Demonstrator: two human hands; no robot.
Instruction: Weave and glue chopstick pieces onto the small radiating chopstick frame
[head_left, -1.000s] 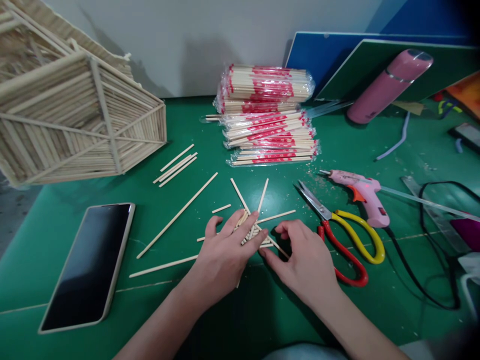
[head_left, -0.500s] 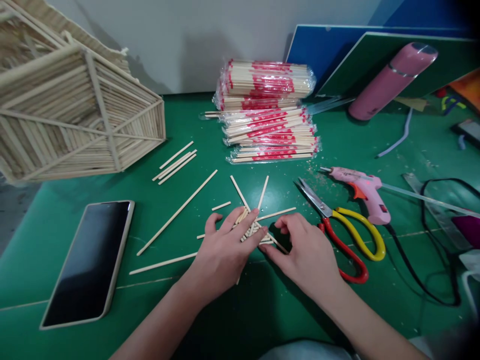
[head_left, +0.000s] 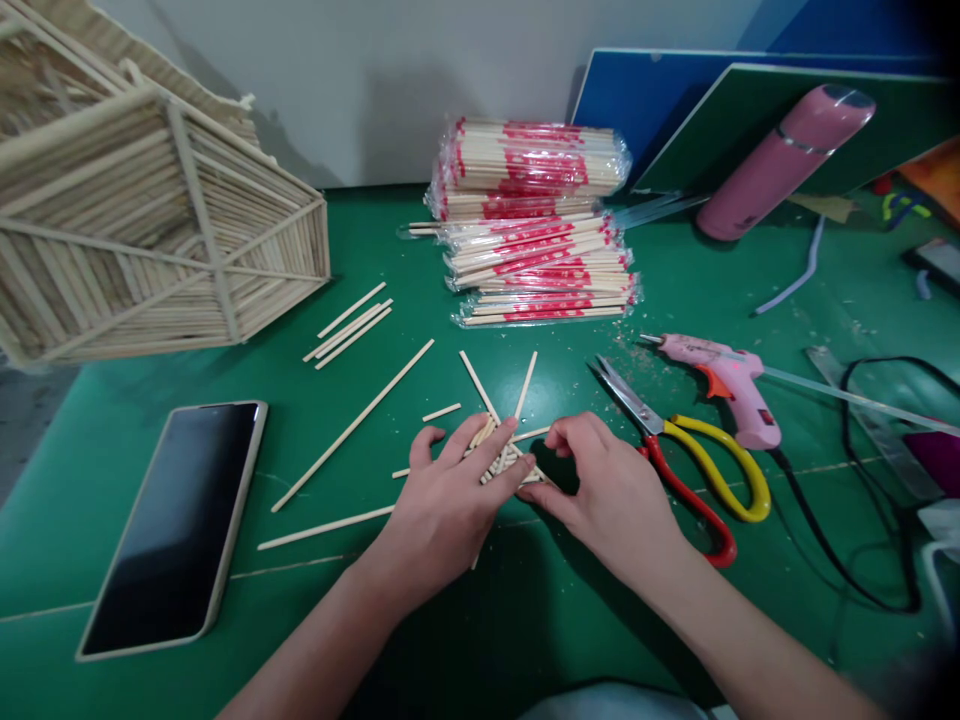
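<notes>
Centred on your view, the star-shaped stick lattice (head_left: pixel 501 463) lies on the green desk (head_left: pixel 300 620), partly hidden beneath your left hand (head_left: pixel 448 495). It is pale, unpainted wood: slim round sticks crossing at several angles, with short lengths packed closely side by side at the middle. From that core, thin sticks point towards 11 and 1 o'clock, another between 2 and 3, one near 9, and a tip between 6 and 7.

Your left fingers are spread wide across the lattice, thumb and fingertips on the wood. Your right hand (head_left: pixel 611 490) is at its 3 o'clock side, the thumb at the near edge and the curled forefinger by an outer stick; there is a gap between them, and you cannot tell whether they grip anything.

Measured from the lattice, the scissors (head_left: pixel 652 430) with red and yellow handles lie at 3 o'clock, the pink glue gun (head_left: pixel 724 380) between 2 and 3, the wrapped chopsticks (head_left: pixel 536 245) at 12, four short sticks (head_left: pixel 349 330) between 10 and 11, and the smartphone (head_left: pixel 176 525) between 8 and 9.
</notes>
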